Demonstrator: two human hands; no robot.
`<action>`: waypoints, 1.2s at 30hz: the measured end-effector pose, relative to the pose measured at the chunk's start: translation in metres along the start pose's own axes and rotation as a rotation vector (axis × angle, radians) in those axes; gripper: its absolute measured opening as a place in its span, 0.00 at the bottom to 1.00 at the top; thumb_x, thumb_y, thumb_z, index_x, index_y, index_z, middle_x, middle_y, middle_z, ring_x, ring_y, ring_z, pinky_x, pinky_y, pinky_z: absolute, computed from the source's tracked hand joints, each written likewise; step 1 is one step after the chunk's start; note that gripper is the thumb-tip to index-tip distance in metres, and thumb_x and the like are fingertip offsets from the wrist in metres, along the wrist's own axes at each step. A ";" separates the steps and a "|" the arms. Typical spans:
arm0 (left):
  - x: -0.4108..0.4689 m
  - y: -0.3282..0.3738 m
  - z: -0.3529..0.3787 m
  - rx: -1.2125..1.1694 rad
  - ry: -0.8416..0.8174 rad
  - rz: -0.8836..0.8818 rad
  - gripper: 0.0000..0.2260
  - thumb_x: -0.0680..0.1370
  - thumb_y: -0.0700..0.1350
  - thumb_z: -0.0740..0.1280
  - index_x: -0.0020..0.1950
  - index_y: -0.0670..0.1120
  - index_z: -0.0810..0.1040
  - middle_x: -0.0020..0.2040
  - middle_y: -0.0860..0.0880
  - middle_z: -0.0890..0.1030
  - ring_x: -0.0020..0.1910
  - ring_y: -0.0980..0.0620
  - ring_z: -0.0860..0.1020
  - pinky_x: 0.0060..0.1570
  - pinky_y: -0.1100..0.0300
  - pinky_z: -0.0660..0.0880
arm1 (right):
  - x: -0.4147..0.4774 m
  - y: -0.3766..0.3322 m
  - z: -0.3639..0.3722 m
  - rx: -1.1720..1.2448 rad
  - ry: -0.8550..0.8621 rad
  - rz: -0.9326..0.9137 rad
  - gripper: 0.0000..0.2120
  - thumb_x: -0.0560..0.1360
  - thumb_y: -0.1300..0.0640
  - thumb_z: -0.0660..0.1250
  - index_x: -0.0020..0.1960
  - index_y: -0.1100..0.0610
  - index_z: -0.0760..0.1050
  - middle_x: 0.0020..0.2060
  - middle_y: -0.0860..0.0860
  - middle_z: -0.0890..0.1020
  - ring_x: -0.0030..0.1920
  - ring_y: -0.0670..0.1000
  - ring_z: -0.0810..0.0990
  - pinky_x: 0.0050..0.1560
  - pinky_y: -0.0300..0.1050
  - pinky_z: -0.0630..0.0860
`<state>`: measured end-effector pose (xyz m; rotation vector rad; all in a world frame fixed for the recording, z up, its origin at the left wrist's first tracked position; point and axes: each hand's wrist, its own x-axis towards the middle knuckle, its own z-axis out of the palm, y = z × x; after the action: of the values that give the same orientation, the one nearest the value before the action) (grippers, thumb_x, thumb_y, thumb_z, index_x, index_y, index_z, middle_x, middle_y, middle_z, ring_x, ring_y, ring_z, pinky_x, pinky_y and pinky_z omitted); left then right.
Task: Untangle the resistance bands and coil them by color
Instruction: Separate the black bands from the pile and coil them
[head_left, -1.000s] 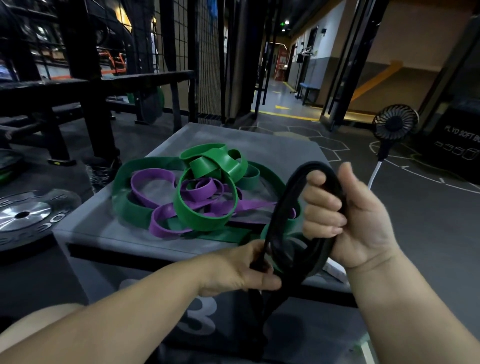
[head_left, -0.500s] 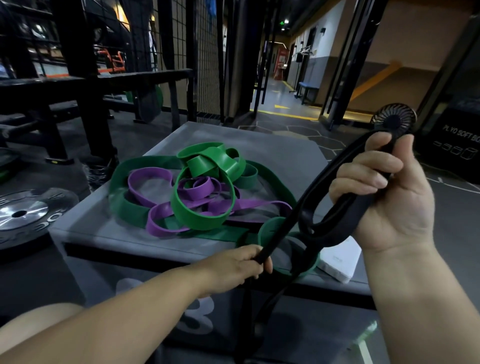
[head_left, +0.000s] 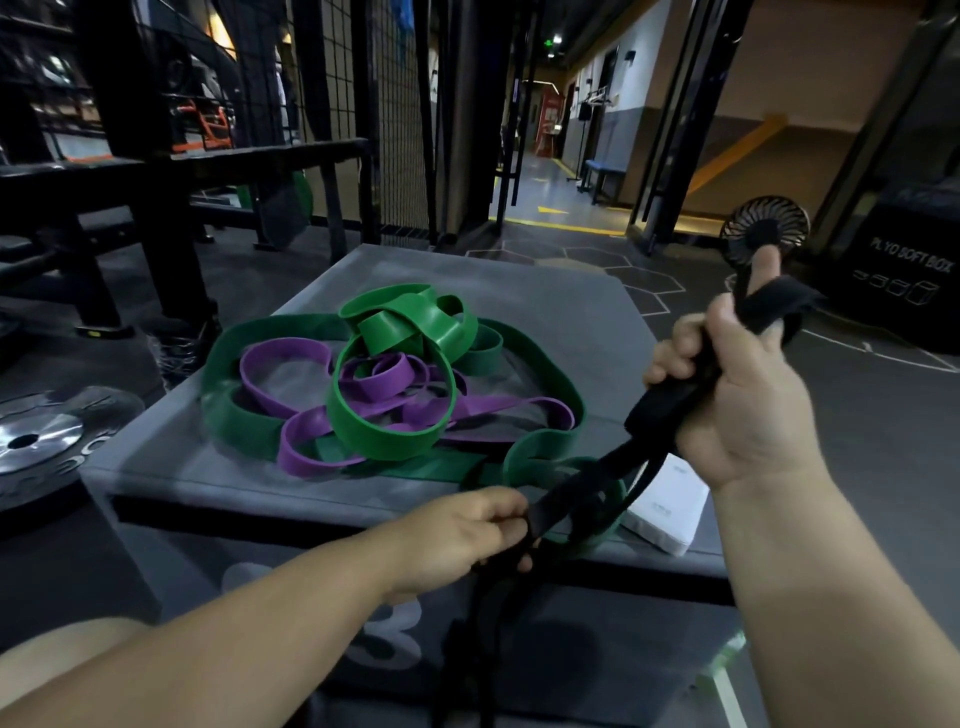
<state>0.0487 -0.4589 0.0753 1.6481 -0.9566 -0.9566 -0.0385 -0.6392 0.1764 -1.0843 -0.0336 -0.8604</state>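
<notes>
bare box top (head_left: 545, 312) beyond the band tangle (head_left: 387, 446); white case (head_left: 665, 504) crowds near right corner.

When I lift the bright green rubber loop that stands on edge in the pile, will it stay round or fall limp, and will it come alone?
Probably limp: the similar black rubber band hangs slack below the left hand. The bright green rubber loop likely drags the purple rubber band, which seems threaded through it.

A grey padded box (head_left: 545, 312) carries tangled green bands (head_left: 384, 444) and purple bands (head_left: 498, 402), plus a white case (head_left: 670, 512) at its near-right corner.
</notes>
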 end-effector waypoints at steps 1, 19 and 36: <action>-0.001 0.003 -0.001 0.004 0.009 0.031 0.07 0.82 0.44 0.59 0.50 0.50 0.76 0.44 0.53 0.80 0.47 0.56 0.77 0.53 0.63 0.72 | 0.000 0.004 -0.001 -0.078 0.017 -0.005 0.25 0.83 0.59 0.56 0.73 0.36 0.56 0.29 0.47 0.69 0.28 0.47 0.66 0.33 0.40 0.70; -0.026 0.049 -0.032 0.196 0.355 0.267 0.12 0.75 0.36 0.68 0.53 0.48 0.71 0.43 0.51 0.81 0.40 0.56 0.82 0.44 0.60 0.78 | -0.044 0.058 0.021 -0.799 -0.396 0.277 0.26 0.71 0.32 0.59 0.64 0.43 0.71 0.54 0.35 0.79 0.58 0.31 0.74 0.61 0.30 0.67; -0.028 0.041 -0.058 0.330 0.318 0.278 0.11 0.70 0.42 0.68 0.47 0.57 0.72 0.44 0.46 0.78 0.48 0.39 0.78 0.50 0.41 0.75 | -0.045 0.041 0.020 -0.677 -0.530 0.591 0.08 0.81 0.53 0.61 0.47 0.57 0.66 0.25 0.43 0.67 0.24 0.45 0.64 0.27 0.44 0.70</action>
<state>0.0847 -0.4228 0.1324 1.8099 -1.1255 -0.3478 -0.0364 -0.5888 0.1368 -1.8148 0.1402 -0.0118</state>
